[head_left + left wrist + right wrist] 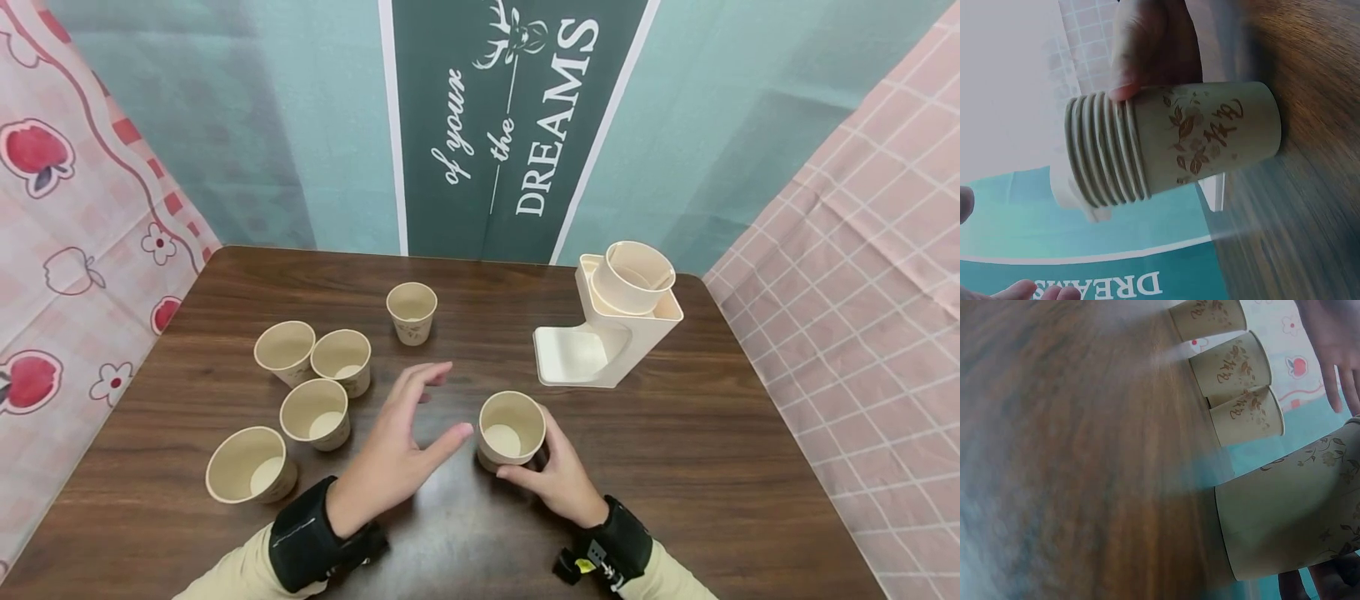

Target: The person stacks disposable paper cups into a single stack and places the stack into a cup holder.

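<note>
A stack of nested paper cups (512, 427) stands on the table, and my right hand (561, 479) grips it from the right side. In the left wrist view, several rims of the stack (1210, 134) show, with a brown leaf print on the outer cup and the right thumb against the rims. My left hand (390, 458) hovers to the left of the stack, fingers spread and apart from it. Nothing is in that palm. In the right wrist view, the stack's printed side (1285, 509) fills the lower right, with the left hand (1335, 344) beyond it.
Single paper cups stand upright at left: a front cup (251, 467), a middle cup (315, 414), and two behind, one cup (285, 348) beside another cup (342, 358). Another cup (412, 315) stands farther back. A cream plastic stand (573, 354) with a cylindrical container (633, 275) on top is at back right.
</note>
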A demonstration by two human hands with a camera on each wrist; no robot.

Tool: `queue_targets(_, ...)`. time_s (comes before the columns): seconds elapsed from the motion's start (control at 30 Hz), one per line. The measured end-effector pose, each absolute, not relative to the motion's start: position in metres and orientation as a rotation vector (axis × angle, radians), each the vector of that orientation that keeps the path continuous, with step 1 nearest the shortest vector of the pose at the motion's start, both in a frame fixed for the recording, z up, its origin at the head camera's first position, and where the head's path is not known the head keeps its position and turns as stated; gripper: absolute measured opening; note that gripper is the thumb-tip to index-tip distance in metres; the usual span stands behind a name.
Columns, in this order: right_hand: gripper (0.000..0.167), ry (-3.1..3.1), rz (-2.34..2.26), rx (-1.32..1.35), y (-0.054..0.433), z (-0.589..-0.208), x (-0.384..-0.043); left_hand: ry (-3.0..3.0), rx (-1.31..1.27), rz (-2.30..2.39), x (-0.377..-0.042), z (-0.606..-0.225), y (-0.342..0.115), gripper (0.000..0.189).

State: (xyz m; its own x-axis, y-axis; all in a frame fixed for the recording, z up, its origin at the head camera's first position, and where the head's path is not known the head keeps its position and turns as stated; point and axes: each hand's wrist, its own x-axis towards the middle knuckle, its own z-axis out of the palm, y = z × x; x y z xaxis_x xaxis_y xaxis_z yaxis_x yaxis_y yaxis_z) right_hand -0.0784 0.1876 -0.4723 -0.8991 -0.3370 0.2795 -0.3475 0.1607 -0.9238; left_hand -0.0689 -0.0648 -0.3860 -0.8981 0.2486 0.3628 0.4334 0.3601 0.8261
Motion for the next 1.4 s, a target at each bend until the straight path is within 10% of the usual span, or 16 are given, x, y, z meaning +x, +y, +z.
queue_targets(1.4,0.089,-2.386,1.892,0.722,0.189,-0.476,-0.079,-2.198,-0.414,-1.369,-0.022,-0.39,-0.223,0.083)
